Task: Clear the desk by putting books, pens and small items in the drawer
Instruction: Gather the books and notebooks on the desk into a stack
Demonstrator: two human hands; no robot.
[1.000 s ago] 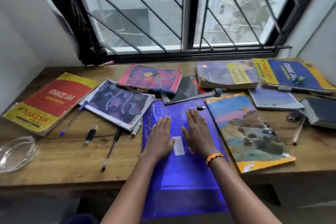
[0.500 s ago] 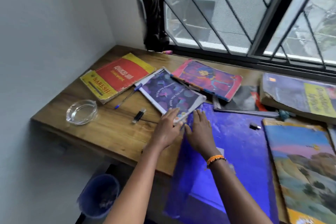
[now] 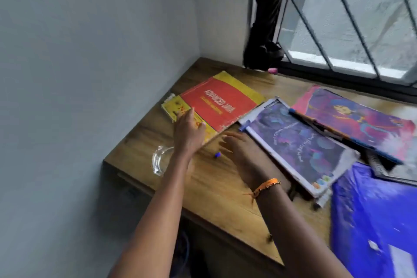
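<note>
Head view: I see the glass ashtray (image 3: 160, 160), contents unclear, on the wooden desk (image 3: 216, 189). Left hand (image 3: 188, 133) rests flat-fingered on the red-and-yellow book (image 3: 222, 104); right hand (image 3: 243, 153), fingers extended, hovers beside a blue pen (image 3: 217, 155), holding nothing.

Desk count from my feed — books, hands, dish

I see three books – red-yellow book (image 3: 222, 106), purple book (image 3: 297, 144), pink book (image 3: 352, 119) – one blue folder (image 3: 372, 216), one glass dish (image 3: 160, 160), two hands.

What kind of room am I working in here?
Probably a study corner in a home: a wooden desk set against a barred window, strewn with books such as the red Java textbook that the left hand touches.
</note>
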